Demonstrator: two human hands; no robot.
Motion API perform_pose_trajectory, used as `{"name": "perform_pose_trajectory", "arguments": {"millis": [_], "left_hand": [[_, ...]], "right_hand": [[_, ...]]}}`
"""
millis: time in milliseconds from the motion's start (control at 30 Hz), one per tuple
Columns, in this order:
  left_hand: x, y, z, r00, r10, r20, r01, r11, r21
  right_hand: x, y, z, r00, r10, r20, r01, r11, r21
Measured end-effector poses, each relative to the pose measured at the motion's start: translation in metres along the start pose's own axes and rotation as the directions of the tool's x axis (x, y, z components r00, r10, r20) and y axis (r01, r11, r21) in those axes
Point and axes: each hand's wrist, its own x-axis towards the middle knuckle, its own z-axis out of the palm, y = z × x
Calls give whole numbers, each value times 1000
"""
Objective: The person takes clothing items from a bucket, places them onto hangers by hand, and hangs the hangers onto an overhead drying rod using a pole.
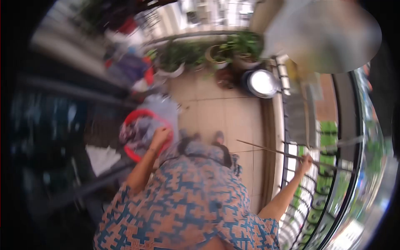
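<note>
My right hand (pixel 307 162), out to the right by the railing, is closed around a long thin stick (pixel 266 148). One end of the stick points over the tiled floor and the other reaches across the railing. At the left, my left hand (pixel 161 134) is closed at the right rim of a red basket (pixel 132 155). Whether it grips the rim or something else is hidden. Crumpled greyish cloth (pixel 143 128) fills the basket.
Potted plants (pixel 246 48) line the far end of the tiled floor (pixel 208 85). A round metal basin (pixel 263 83) stands near the ledge. A metal railing (pixel 313 177) runs along the right. More piled cloth (pixel 131 66) lies far left. Motion blurs much of the view.
</note>
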Motion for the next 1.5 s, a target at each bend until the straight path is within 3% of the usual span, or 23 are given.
{"name": "perform_pose_trajectory", "arguments": {"millis": [33, 67, 167, 233, 300, 400, 467, 533, 567, 633, 667, 733, 800, 867, 933, 1000, 1067, 1133, 1167, 1200, 1300, 1367, 1500], "left_hand": [[-15, 3, -7, 995, -84, -63, 94, 978, 184], [-21, -24, -14, 992, -93, -80, 104, 982, 156], [-74, -39, -16, 940, -210, -270, 252, 958, 134], [-91, -72, -18, 916, -254, -312, 330, 918, 219], [-134, -101, -5, 829, -392, -399, 463, 881, 96], [-157, -130, 1, 765, -477, -432, 533, 846, 9], [-161, -170, 5, 768, -439, -466, 481, 876, -34], [-158, -165, 5, 763, -392, -515, 467, 884, 19], [-153, -159, 3, 761, -368, -535, 460, 887, 43], [-138, -120, 4, 657, -428, -621, 371, 900, -228], [-129, -115, -4, 665, -394, -634, 343, 916, -208], [-102, -103, -16, 636, -303, -709, 343, 935, -92], [-70, -96, -30, 598, -149, -788, 360, 928, 98], [-35, -98, -44, 582, -11, -813, 316, 925, 213], [-11, -94, -43, 552, 54, -832, 340, 896, 285], [-3, -49, -37, 530, 100, -842, 436, 819, 372], [4, -17, -35, 598, 64, -799, 496, 754, 432], [19, -14, -31, 626, 9, -780, 541, 715, 443], [30, -22, -29, 621, -24, -783, 562, 710, 424], [38, -32, -29, 616, -60, -785, 583, 704, 404], [56, -61, -41, 662, -238, -710, 526, 823, 214], [44, -76, -49, 681, -160, -714, 380, 912, 157], [-25, -78, -88, 710, -47, -703, 184, 975, 121]], "right_hand": [[29, 15, -14, 995, -29, 92, 34, 998, -54], [17, -13, 4, 1000, 22, 4, -20, 977, -210], [72, 17, -5, 996, 88, 4, -87, 991, -101], [79, 10, 10, 972, 220, -77, -231, 954, -191], [95, 12, 15, 953, 235, -193, -278, 931, -236], [157, 61, -25, 977, -52, 207, 167, 791, -589], [186, 90, -46, 905, -164, 392, 393, 675, -625], [195, 102, -55, 812, -247, 528, 563, 570, -599], [197, 105, -51, 857, -204, 474, 486, 625, -610], [164, 73, -15, 987, 80, 140, 9, 839, -544], [143, 56, 0, 982, 190, 11, -163, 870, -465], [112, 33, 17, 947, 304, -106, -321, 867, -380], [80, 23, 24, 928, 367, -62, -357, 831, -426], [101, 55, -7, 834, 532, 147, -466, 821, -330], [81, 75, -5, 845, 534, -25, -523, 816, -247], [58, 80, 0, 790, 612, -10, -577, 739, -346], [39, 104, -13, 790, 486, 374, -287, 832, -474], [28, 109, 23, 621, 757, 203, -680, 649, -342], [-3, 93, 46, 642, 727, 243, -592, 672, -445], [-9, 89, 53, 549, 722, 422, -555, 692, -462], [-43, 86, 112, 599, 689, 408, -397, 698, -596], [-84, 70, 158, 611, 672, 418, -333, 697, -635], [-105, 83, 214, 475, 641, 603, -42, 701, -712]]}}
